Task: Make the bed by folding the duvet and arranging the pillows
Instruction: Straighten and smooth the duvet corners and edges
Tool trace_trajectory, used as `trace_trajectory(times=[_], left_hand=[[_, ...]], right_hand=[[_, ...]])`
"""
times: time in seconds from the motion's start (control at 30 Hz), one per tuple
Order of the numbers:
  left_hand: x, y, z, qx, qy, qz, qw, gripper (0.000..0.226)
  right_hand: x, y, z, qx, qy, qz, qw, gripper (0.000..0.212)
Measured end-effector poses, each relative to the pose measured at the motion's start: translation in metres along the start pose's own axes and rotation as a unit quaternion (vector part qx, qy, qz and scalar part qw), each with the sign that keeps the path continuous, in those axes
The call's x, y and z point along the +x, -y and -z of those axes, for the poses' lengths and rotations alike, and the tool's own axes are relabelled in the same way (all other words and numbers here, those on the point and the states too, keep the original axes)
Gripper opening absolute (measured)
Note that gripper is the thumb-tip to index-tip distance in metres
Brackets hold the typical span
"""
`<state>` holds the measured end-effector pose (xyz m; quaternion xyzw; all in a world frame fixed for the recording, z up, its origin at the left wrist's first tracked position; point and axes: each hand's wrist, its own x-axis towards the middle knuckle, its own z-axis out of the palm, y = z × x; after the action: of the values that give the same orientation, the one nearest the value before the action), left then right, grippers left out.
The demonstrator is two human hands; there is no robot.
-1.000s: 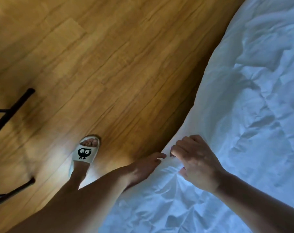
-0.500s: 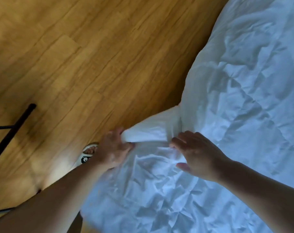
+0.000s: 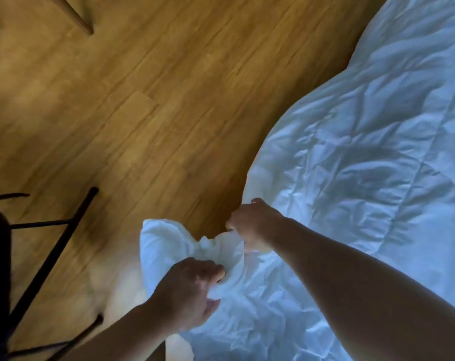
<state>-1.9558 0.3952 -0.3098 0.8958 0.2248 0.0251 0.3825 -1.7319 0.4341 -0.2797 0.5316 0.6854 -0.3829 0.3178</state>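
Since the frame 0.5 s back, both hands have closed into fists on the duvet and lifted its corner clear of the wooden floor. Left hand is clenched on a bunched wad of white cover at the duvet's near corner, fingers curled fully shut. Right hand is also shut tight, pinching the duvet's edge just beyond that corner. Between the 2 fists a short span of fabric sags — the rest of the duvet spreads away to the right of both grips, crumpled and quilted.

It looks light, soft and floppy, likely to slump wherever unsupported; taking it at corner and hem, as here, should give the best control. Black chair legs stand left of the duvet.
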Motion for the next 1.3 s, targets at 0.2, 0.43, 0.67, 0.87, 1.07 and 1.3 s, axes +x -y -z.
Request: trace_trajectory(times=[0.2,0.43,0.67,0.87,1.07,1.3], left_hand=[[0.015,0.036,0.014,-0.101,-0.025,0.176,0.979,0.081],[0.064,0.037,0.015,-0.017,0.282,0.173,0.944,0.071],[0.016,0.025,0.019,0.035,0.382,0.272,0.882,0.076],[-0.006,-0.065,0.062,-0.242,0.357,0.358,0.828,0.034],[-0.004,-0.146,0.098,-0.458,0.286,0.398,0.742,0.033],[0.011,-0.258,0.094,-0.432,0.103,0.484,0.754,0.048]], right_hand=[[-0.035,-0.012,-0.044,0.002,-0.236,0.095,0.967,0.056],[-0.07,-0.038,-0.072,0.053,-0.378,0.043,0.923,0.053],[-0.077,-0.02,-0.121,0.105,-0.395,-0.177,0.895,0.039],[-0.11,0.092,-0.137,0.377,-0.387,-0.199,0.817,0.053],[-0.198,0.191,-0.144,0.582,-0.393,-0.234,0.672,0.051],[-0.315,0.234,-0.125,0.667,-0.327,-0.295,0.601,0.117]])
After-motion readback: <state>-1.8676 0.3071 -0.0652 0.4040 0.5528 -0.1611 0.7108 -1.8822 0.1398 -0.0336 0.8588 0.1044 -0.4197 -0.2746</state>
